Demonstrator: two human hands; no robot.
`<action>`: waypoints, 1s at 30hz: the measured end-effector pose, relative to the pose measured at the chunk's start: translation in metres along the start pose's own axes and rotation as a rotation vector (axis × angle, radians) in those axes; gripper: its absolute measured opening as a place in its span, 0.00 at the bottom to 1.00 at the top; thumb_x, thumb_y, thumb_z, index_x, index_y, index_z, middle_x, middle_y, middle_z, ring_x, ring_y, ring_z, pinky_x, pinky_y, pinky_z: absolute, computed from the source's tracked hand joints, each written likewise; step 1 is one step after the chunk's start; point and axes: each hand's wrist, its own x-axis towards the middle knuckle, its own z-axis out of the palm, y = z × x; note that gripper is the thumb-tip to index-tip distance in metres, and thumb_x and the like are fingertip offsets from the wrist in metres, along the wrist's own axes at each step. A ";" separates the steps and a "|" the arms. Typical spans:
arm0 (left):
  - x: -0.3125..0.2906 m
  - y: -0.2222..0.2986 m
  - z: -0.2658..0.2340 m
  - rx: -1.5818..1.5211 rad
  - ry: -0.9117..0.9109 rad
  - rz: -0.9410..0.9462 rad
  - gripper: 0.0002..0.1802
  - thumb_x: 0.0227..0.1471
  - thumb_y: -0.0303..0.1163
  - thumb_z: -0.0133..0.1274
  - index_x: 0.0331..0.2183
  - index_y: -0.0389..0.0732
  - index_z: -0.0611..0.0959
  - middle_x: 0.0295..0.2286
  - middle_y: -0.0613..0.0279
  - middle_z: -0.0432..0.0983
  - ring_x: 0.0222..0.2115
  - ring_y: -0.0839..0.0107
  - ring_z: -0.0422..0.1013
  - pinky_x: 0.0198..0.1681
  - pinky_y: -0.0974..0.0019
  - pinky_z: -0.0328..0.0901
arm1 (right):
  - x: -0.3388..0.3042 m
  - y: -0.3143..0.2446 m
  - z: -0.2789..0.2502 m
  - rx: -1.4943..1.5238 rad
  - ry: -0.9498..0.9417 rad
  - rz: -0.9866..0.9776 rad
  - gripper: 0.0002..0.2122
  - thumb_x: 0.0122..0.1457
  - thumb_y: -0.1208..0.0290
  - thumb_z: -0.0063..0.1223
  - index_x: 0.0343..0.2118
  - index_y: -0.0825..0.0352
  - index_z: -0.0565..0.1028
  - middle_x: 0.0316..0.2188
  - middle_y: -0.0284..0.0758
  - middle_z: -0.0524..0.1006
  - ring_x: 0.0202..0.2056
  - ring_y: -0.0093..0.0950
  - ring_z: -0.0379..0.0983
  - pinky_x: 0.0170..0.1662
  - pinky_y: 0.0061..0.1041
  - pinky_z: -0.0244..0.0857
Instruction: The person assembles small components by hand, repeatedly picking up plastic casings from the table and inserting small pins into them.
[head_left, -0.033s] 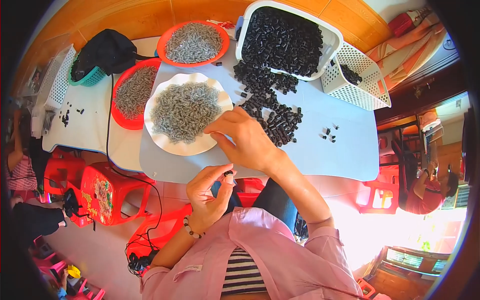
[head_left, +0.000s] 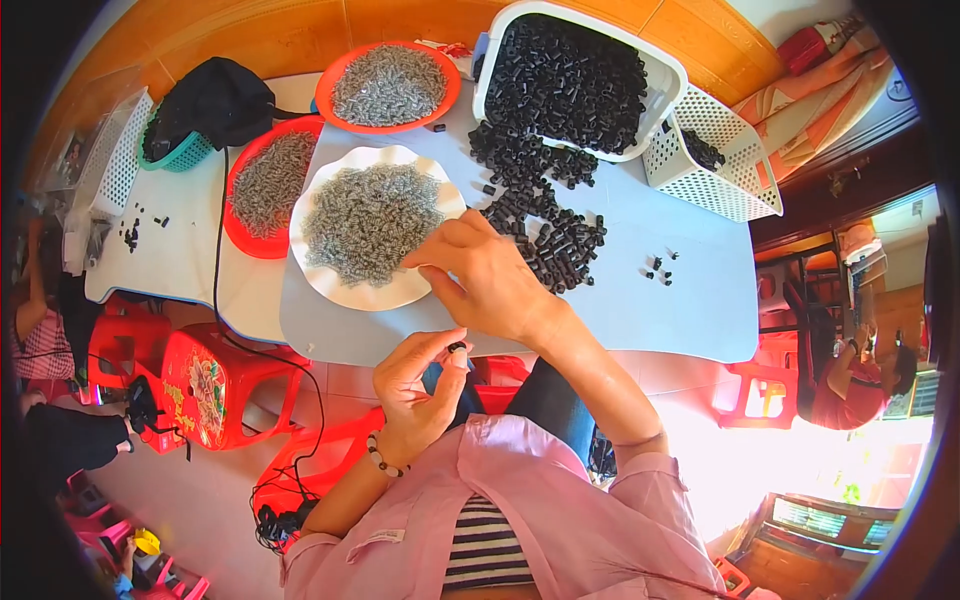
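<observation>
Near my chest, my left hand [head_left: 418, 385] pinches a small black cylindrical plastic piece [head_left: 457, 347] between thumb and fingertips. My right hand [head_left: 485, 275] reaches over the front right rim of a white scalloped plate [head_left: 330, 287]. Its thumb and fingers come together at the edge of a heap of small metal springs [head_left: 370, 220]; whatever lies between the fingertips is too small to make out. Just beyond that hand, many loose black cylindrical pieces [head_left: 565, 250] spread over the table.
Behind the plate stand two red bowls of springs [head_left: 325, 100] [head_left: 236, 225]. A white tub [head_left: 655, 50] of black pieces and a white perforated basket [head_left: 730, 185] are at the back right. A black cable [head_left: 218, 200] crosses the blue-grey table's [head_left: 680, 310] left side. Red stools [head_left: 220, 380] stand left.
My right hand has shifted very slightly left, toward the springs. My left hand and its black piece look unchanged.
</observation>
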 end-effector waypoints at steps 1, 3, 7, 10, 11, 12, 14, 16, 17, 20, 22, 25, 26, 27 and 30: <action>-0.001 -0.001 -0.001 0.025 0.011 0.007 0.13 0.53 0.19 0.58 0.43 0.31 0.83 0.32 0.57 0.79 0.28 0.77 0.74 0.33 0.74 0.68 | 0.002 -0.001 0.003 0.005 -0.020 0.000 0.12 0.49 0.80 0.58 0.38 0.61 0.82 0.36 0.33 0.77 0.42 0.36 0.69 0.44 0.34 0.69; -0.001 -0.003 -0.003 0.055 0.016 0.005 0.13 0.53 0.19 0.59 0.42 0.31 0.84 0.31 0.58 0.79 0.28 0.77 0.73 0.33 0.74 0.67 | 0.005 0.000 0.005 -0.041 -0.023 -0.045 0.12 0.49 0.79 0.59 0.38 0.61 0.82 0.36 0.33 0.76 0.41 0.36 0.69 0.44 0.34 0.69; -0.001 -0.004 -0.004 0.101 0.031 0.010 0.12 0.51 0.20 0.61 0.40 0.31 0.85 0.29 0.60 0.78 0.27 0.78 0.72 0.32 0.74 0.66 | 0.006 0.003 0.007 -0.129 -0.037 -0.138 0.12 0.47 0.77 0.60 0.37 0.59 0.82 0.37 0.32 0.75 0.42 0.37 0.67 0.45 0.33 0.68; -0.001 -0.006 -0.005 0.129 0.025 0.056 0.12 0.50 0.21 0.62 0.40 0.32 0.85 0.29 0.59 0.79 0.27 0.76 0.72 0.33 0.74 0.67 | 0.006 0.002 0.007 -0.190 -0.108 -0.138 0.13 0.46 0.76 0.60 0.37 0.59 0.82 0.38 0.31 0.74 0.42 0.37 0.67 0.47 0.34 0.67; -0.001 -0.006 -0.005 0.129 0.025 0.055 0.12 0.50 0.21 0.62 0.40 0.32 0.85 0.29 0.59 0.79 0.27 0.76 0.72 0.33 0.74 0.67 | 0.006 0.003 0.008 -0.189 -0.109 -0.137 0.13 0.46 0.76 0.60 0.37 0.59 0.82 0.38 0.31 0.74 0.42 0.37 0.67 0.47 0.34 0.67; 0.000 -0.005 -0.005 0.133 0.024 0.054 0.12 0.50 0.21 0.63 0.40 0.32 0.85 0.29 0.59 0.79 0.27 0.76 0.72 0.33 0.74 0.67 | 0.005 0.003 0.008 -0.185 -0.106 -0.130 0.12 0.47 0.75 0.60 0.37 0.59 0.82 0.38 0.31 0.75 0.42 0.37 0.67 0.47 0.34 0.67; -0.001 -0.004 -0.006 0.137 0.023 0.052 0.12 0.50 0.21 0.63 0.40 0.32 0.85 0.29 0.59 0.79 0.27 0.76 0.72 0.33 0.73 0.67 | 0.004 0.004 0.006 -0.181 -0.105 -0.122 0.12 0.47 0.75 0.60 0.37 0.59 0.82 0.37 0.31 0.75 0.42 0.37 0.67 0.48 0.34 0.67; -0.002 -0.004 -0.009 0.127 -0.003 0.012 0.12 0.50 0.22 0.63 0.39 0.32 0.85 0.30 0.58 0.80 0.28 0.75 0.73 0.34 0.73 0.67 | 0.002 0.003 0.005 -0.171 -0.110 -0.082 0.12 0.47 0.73 0.62 0.38 0.59 0.82 0.38 0.30 0.76 0.43 0.36 0.67 0.49 0.34 0.66; -0.002 -0.005 -0.009 0.128 -0.002 0.011 0.12 0.50 0.22 0.63 0.39 0.32 0.85 0.30 0.58 0.80 0.28 0.75 0.73 0.34 0.73 0.67 | 0.001 0.004 0.004 -0.170 -0.111 -0.082 0.12 0.47 0.73 0.62 0.38 0.59 0.82 0.38 0.30 0.76 0.43 0.36 0.67 0.49 0.34 0.66; -0.001 -0.007 -0.010 0.134 -0.023 0.053 0.11 0.50 0.22 0.64 0.39 0.32 0.85 0.30 0.58 0.80 0.28 0.75 0.73 0.33 0.72 0.68 | -0.004 0.006 0.001 -0.109 -0.090 -0.088 0.13 0.46 0.71 0.65 0.37 0.59 0.83 0.38 0.30 0.76 0.44 0.35 0.68 0.48 0.33 0.66; -0.002 -0.008 -0.011 0.116 -0.028 0.000 0.11 0.49 0.22 0.64 0.38 0.33 0.85 0.29 0.58 0.81 0.27 0.75 0.74 0.33 0.72 0.69 | -0.006 0.008 -0.001 -0.106 -0.072 -0.102 0.12 0.44 0.71 0.67 0.35 0.59 0.83 0.38 0.28 0.77 0.44 0.34 0.68 0.49 0.32 0.66; -0.002 -0.009 -0.013 0.078 -0.030 -0.040 0.12 0.48 0.22 0.65 0.38 0.33 0.86 0.28 0.59 0.81 0.26 0.74 0.74 0.32 0.71 0.70 | -0.008 0.010 0.002 -0.073 -0.067 -0.110 0.10 0.44 0.72 0.67 0.32 0.59 0.83 0.36 0.27 0.77 0.42 0.32 0.69 0.48 0.32 0.66; -0.002 -0.009 -0.013 0.079 -0.031 -0.041 0.12 0.48 0.22 0.65 0.38 0.33 0.86 0.28 0.59 0.81 0.26 0.74 0.74 0.32 0.71 0.70 | -0.009 0.010 0.002 -0.072 -0.067 -0.109 0.10 0.44 0.72 0.67 0.32 0.59 0.83 0.36 0.27 0.77 0.42 0.32 0.69 0.48 0.32 0.66; -0.001 -0.010 -0.014 0.106 -0.025 -0.023 0.13 0.47 0.22 0.66 0.39 0.34 0.86 0.28 0.59 0.81 0.27 0.74 0.75 0.32 0.71 0.70 | -0.010 0.009 0.002 -0.077 -0.058 -0.108 0.09 0.44 0.73 0.67 0.31 0.59 0.83 0.36 0.26 0.77 0.42 0.32 0.69 0.47 0.31 0.65; 0.000 -0.012 -0.016 0.159 -0.012 0.016 0.15 0.45 0.22 0.67 0.39 0.34 0.86 0.29 0.59 0.81 0.27 0.74 0.75 0.32 0.71 0.69 | -0.011 0.007 0.001 -0.093 -0.043 -0.105 0.07 0.44 0.74 0.66 0.30 0.59 0.83 0.35 0.25 0.77 0.41 0.31 0.69 0.47 0.30 0.65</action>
